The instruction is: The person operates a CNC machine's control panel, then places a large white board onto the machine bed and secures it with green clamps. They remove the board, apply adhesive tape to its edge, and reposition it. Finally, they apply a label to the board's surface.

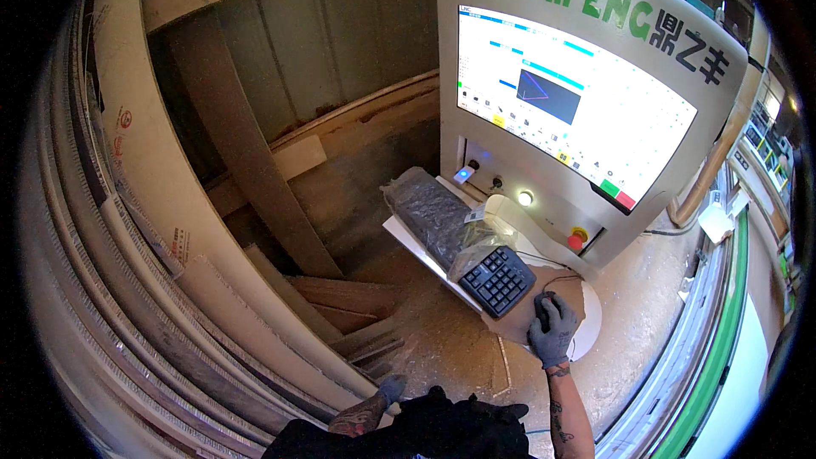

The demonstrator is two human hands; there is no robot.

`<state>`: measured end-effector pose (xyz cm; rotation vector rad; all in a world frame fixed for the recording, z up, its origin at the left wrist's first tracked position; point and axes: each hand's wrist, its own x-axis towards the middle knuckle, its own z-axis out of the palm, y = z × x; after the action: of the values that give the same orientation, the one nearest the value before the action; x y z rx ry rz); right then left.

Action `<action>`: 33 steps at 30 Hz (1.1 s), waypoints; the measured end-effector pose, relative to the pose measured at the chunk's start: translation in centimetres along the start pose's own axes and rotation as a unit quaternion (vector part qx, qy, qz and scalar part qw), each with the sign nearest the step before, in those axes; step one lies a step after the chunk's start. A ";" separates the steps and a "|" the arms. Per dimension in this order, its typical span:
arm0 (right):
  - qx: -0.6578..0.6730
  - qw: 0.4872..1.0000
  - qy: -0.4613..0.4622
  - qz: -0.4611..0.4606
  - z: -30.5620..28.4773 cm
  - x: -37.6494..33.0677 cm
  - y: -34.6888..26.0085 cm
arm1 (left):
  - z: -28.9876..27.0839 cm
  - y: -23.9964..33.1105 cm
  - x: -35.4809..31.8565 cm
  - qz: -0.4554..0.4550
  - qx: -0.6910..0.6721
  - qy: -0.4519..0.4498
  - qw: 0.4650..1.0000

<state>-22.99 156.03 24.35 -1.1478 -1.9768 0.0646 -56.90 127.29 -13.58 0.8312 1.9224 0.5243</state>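
The one camera sits on my head, looking steeply down and forward at the machine console [586, 110] ahead on my right. My right hand [553, 329] is near, low in view; stacked boards [127, 229] curve along the left.

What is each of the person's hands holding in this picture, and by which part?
The gloved right hand rests over the top of a dark computer mouse beside the keyboard. The left hand is low by the body; no object shows in it.
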 end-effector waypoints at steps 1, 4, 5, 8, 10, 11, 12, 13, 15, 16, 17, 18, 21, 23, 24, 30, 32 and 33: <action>-0.004 1.000 0.000 0.001 0.0 0.0 0.0 | 0.2 -0.1 -0.1 -0.004 -0.002 0.000 1.000; -0.008 1.000 -0.011 0.004 0.1 -0.2 0.3 | 0.4 -0.9 -0.3 0.007 0.006 -0.003 1.000; -0.008 1.000 -0.017 0.005 0.2 -0.2 0.3 | 0.6 -1.2 -0.3 0.011 0.011 -0.006 1.000; -0.007 1.000 0.014 0.001 0.3 0.0 -0.1 | 1.1 -2.2 -0.7 0.026 0.031 -0.010 0.999; -0.021 1.000 -0.004 0.005 0.2 -0.3 0.5 | 2.2 -2.3 -0.9 0.027 0.026 -0.028 0.999; -0.028 0.999 -0.011 0.008 0.0 -0.6 0.9 | 2.5 -1.8 -1.0 0.011 -0.019 -0.044 0.999; -0.020 1.000 -0.010 0.007 0.1 -0.4 0.6 | 2.2 -3.0 -0.6 0.003 -0.062 -0.050 0.997; -0.011 1.000 -0.008 0.005 0.3 -0.1 0.2 | 1.8 -4.4 -0.1 -0.004 -0.105 -0.055 0.993; -0.010 1.000 -0.009 0.006 0.4 -0.3 0.3 | 2.1 -4.6 0.3 0.009 -0.086 -0.058 0.995; -0.010 1.000 -0.011 0.007 0.4 -0.3 0.4 | 2.7 -4.4 0.5 0.027 -0.022 -0.046 0.998; -0.010 1.000 -0.013 0.009 0.4 -0.4 0.5 | 2.9 -4.2 0.7 0.046 0.043 -0.035 0.997; -0.011 1.000 -0.012 0.010 0.4 -0.4 0.6 | 2.9 -4.2 0.8 0.060 0.074 -0.034 0.995; -0.019 1.000 -0.006 0.009 0.4 -0.4 0.7 | 2.7 -3.6 0.6 0.039 0.031 -0.034 0.998; -0.024 1.000 0.004 0.001 0.2 -0.2 0.5 | 2.8 -3.2 0.4 0.025 -0.009 -0.033 0.999; -0.022 1.000 0.004 0.000 0.2 -0.2 0.5 | 2.9 -3.1 0.4 0.024 -0.017 -0.029 0.999; -0.010 1.000 0.024 0.001 0.3 0.3 -0.2 | 1.9 -2.8 0.3 0.014 -0.011 -0.032 0.999; -0.026 0.999 0.047 0.009 0.2 0.0 0.3 | 1.9 -1.2 -0.8 -0.018 -0.055 -0.058 0.997; -0.021 0.999 0.040 0.003 0.2 0.0 0.4 | 1.7 -0.9 -0.9 -0.028 -0.035 -0.062 0.997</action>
<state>-22.84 156.30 24.07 -1.1651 -1.9118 -0.0200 -55.40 126.02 -14.38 0.7446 1.7987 0.4929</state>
